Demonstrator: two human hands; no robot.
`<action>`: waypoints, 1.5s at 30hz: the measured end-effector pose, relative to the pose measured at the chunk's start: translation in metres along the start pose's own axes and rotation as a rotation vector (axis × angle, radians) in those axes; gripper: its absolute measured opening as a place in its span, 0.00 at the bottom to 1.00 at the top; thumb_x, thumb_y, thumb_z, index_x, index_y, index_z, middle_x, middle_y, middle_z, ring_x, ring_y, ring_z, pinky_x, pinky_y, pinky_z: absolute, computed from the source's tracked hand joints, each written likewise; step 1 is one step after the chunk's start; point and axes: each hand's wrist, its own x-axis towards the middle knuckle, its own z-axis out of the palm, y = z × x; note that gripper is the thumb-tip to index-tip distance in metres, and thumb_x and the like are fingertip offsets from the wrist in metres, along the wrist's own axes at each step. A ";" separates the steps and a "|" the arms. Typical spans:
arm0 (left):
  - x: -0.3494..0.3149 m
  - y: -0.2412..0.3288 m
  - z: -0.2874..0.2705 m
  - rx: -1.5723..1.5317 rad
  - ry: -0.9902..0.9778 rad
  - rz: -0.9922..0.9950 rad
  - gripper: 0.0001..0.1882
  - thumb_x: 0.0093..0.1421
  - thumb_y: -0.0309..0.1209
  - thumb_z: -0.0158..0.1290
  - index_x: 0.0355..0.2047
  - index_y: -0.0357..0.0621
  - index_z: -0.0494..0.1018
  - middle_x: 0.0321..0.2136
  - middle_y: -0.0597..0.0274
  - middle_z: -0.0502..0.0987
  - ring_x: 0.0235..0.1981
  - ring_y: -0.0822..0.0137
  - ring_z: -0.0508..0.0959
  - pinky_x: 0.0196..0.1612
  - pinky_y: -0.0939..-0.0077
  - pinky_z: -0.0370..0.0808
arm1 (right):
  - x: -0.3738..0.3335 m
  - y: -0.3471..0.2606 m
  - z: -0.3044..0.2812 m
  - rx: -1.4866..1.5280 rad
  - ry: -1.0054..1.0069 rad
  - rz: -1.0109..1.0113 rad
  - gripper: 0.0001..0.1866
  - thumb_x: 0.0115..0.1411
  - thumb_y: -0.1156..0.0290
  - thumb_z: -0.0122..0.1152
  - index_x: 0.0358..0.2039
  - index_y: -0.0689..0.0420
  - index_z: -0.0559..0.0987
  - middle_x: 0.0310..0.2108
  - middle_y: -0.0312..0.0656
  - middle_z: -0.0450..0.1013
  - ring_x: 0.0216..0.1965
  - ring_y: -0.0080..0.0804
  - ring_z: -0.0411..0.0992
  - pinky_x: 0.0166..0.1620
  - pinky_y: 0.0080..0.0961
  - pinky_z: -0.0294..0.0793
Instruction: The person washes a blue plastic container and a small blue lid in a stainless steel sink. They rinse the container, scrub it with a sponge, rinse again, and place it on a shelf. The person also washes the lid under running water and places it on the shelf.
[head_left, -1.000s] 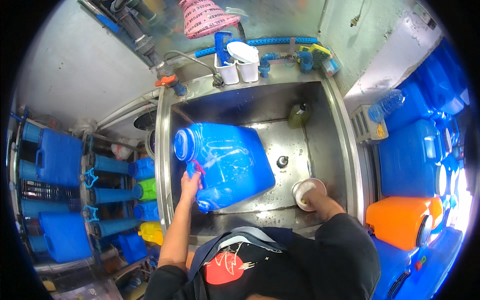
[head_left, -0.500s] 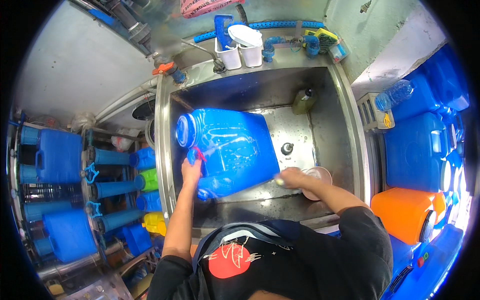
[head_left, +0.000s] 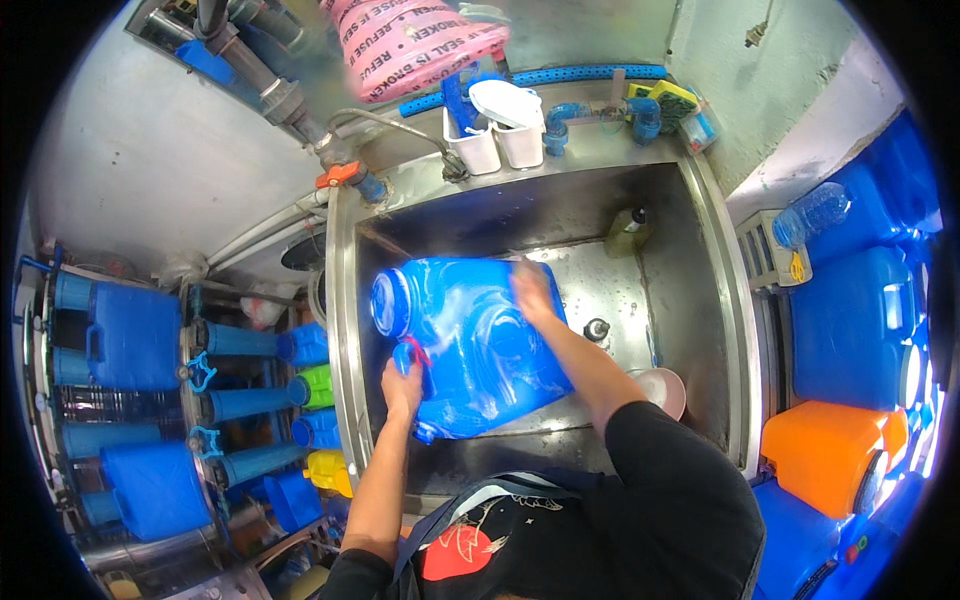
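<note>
A large blue plastic jerrycan (head_left: 470, 350) lies on its side in the steel sink (head_left: 735, 330), streaked with whitish suds. Its round capped neck (head_left: 392, 302) points left. My left hand (head_left: 403, 385) is closed round the handle near the neck, beside a red tie (head_left: 418, 350). My right hand (head_left: 533, 292) is pressed to the jerrycan's upper right part; its fingers are smeared by motion, and whatever may be under them is hidden.
A dark-capped bottle (head_left: 628, 232) stands in the sink's far right corner. Near the right wall sit a pinkish bowl (head_left: 662, 390) and a drain fitting (head_left: 596, 330). White tubs (head_left: 520, 146) stand on the back ledge. Blue and orange jerrycans (head_left: 830, 450) crowd the right.
My right hand has moved from the jerrycan's near right corner up to its far right part. The suds now form swirls. The whole view has shifted, so the sink sits lower.
</note>
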 end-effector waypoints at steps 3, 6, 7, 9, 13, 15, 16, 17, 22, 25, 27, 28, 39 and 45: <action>0.004 -0.003 0.003 -0.034 0.033 0.014 0.15 0.55 0.36 0.58 0.36 0.36 0.76 0.31 0.45 0.81 0.36 0.48 0.82 0.40 0.59 0.76 | -0.110 0.064 0.005 0.062 0.211 0.455 0.34 0.68 0.55 0.43 0.66 0.66 0.56 0.66 0.60 0.54 0.69 0.55 0.49 0.70 0.44 0.45; 0.010 -0.003 0.005 0.009 0.039 -0.037 0.16 0.55 0.38 0.59 0.35 0.36 0.76 0.31 0.43 0.81 0.37 0.47 0.82 0.40 0.57 0.75 | -0.215 0.023 0.035 -0.068 0.108 0.481 0.38 0.67 0.57 0.44 0.69 0.65 0.47 0.69 0.62 0.47 0.71 0.55 0.42 0.70 0.50 0.35; 0.011 -0.003 0.005 0.030 0.039 0.009 0.16 0.55 0.39 0.59 0.35 0.36 0.76 0.31 0.42 0.81 0.37 0.46 0.82 0.40 0.56 0.75 | -0.227 -0.008 0.048 -0.091 0.148 0.254 0.36 0.66 0.59 0.44 0.69 0.63 0.50 0.68 0.61 0.48 0.71 0.54 0.42 0.70 0.52 0.35; 0.012 -0.002 0.003 0.047 0.017 -0.011 0.18 0.56 0.41 0.59 0.36 0.36 0.75 0.32 0.42 0.81 0.39 0.45 0.81 0.41 0.55 0.75 | -0.223 -0.056 0.054 0.063 0.042 -0.198 0.32 0.66 0.62 0.43 0.68 0.60 0.55 0.68 0.58 0.50 0.71 0.53 0.43 0.70 0.53 0.36; 0.002 0.002 -0.004 0.050 0.029 0.069 0.21 0.57 0.41 0.58 0.45 0.39 0.71 0.34 0.41 0.80 0.38 0.43 0.81 0.43 0.56 0.74 | -0.110 -0.045 0.035 0.122 -0.191 -0.354 0.27 0.67 0.64 0.40 0.66 0.58 0.61 0.68 0.54 0.52 0.70 0.54 0.47 0.70 0.47 0.43; -0.006 0.008 -0.006 -0.020 0.080 0.093 0.24 0.58 0.41 0.57 0.50 0.41 0.67 0.36 0.40 0.80 0.39 0.42 0.80 0.43 0.56 0.74 | -0.078 0.005 0.015 0.360 0.024 -0.086 0.27 0.68 0.64 0.40 0.65 0.59 0.62 0.67 0.54 0.54 0.69 0.55 0.49 0.69 0.42 0.47; -0.009 0.013 -0.007 -0.004 0.082 0.130 0.25 0.59 0.42 0.57 0.52 0.42 0.66 0.36 0.39 0.80 0.39 0.41 0.80 0.44 0.55 0.73 | -0.075 0.026 0.007 0.359 0.154 0.009 0.27 0.67 0.64 0.41 0.65 0.59 0.63 0.67 0.53 0.55 0.68 0.55 0.50 0.69 0.41 0.49; -0.012 0.019 -0.008 0.003 0.071 0.114 0.26 0.60 0.42 0.56 0.54 0.43 0.64 0.37 0.39 0.79 0.40 0.40 0.80 0.44 0.55 0.73 | -0.089 0.038 0.001 0.204 0.234 0.070 0.25 0.68 0.63 0.42 0.63 0.58 0.65 0.66 0.53 0.56 0.68 0.53 0.52 0.68 0.40 0.51; -0.023 0.052 -0.013 0.299 0.085 0.099 0.27 0.64 0.43 0.50 0.60 0.49 0.58 0.38 0.36 0.79 0.41 0.37 0.78 0.44 0.48 0.72 | -0.199 -0.075 0.030 -1.106 -0.378 0.128 0.24 0.65 0.66 0.48 0.60 0.61 0.67 0.64 0.55 0.60 0.64 0.51 0.60 0.65 0.45 0.57; -0.029 0.059 -0.013 0.344 0.059 0.053 0.27 0.65 0.41 0.49 0.62 0.53 0.56 0.38 0.35 0.78 0.41 0.36 0.78 0.44 0.47 0.72 | -0.249 -0.135 0.030 -0.064 -0.219 -0.804 0.29 0.63 0.65 0.51 0.64 0.58 0.64 0.67 0.58 0.54 0.70 0.52 0.50 0.68 0.58 0.45; -0.029 0.058 -0.012 0.363 0.052 0.051 0.27 0.65 0.40 0.48 0.62 0.53 0.55 0.37 0.35 0.79 0.40 0.36 0.78 0.44 0.47 0.72 | -0.253 -0.121 0.024 0.000 -0.114 -0.790 0.27 0.62 0.65 0.52 0.61 0.58 0.67 0.62 0.57 0.59 0.67 0.53 0.54 0.67 0.56 0.46; -0.027 0.056 -0.013 0.374 0.036 0.052 0.27 0.65 0.40 0.49 0.62 0.53 0.55 0.37 0.35 0.79 0.41 0.36 0.78 0.44 0.47 0.72 | -0.252 -0.098 0.020 -0.038 -0.093 -0.753 0.28 0.61 0.66 0.53 0.61 0.58 0.67 0.63 0.55 0.59 0.68 0.52 0.52 0.68 0.55 0.47; 0.005 0.044 -0.013 0.038 -0.067 0.018 0.12 0.52 0.30 0.55 0.35 0.35 0.73 0.19 0.46 0.78 0.16 0.57 0.80 0.22 0.62 0.77 | -0.073 -0.073 0.039 0.148 0.222 -0.254 0.22 0.65 0.67 0.46 0.60 0.54 0.71 0.63 0.54 0.62 0.66 0.54 0.55 0.68 0.43 0.50; 0.005 0.035 -0.007 0.092 0.038 0.031 0.12 0.50 0.31 0.58 0.32 0.36 0.74 0.21 0.46 0.78 0.27 0.50 0.82 0.34 0.58 0.77 | 0.043 -0.130 0.046 0.190 0.119 -0.712 0.14 0.60 0.66 0.53 0.44 0.52 0.82 0.50 0.43 0.76 0.57 0.46 0.68 0.59 0.40 0.66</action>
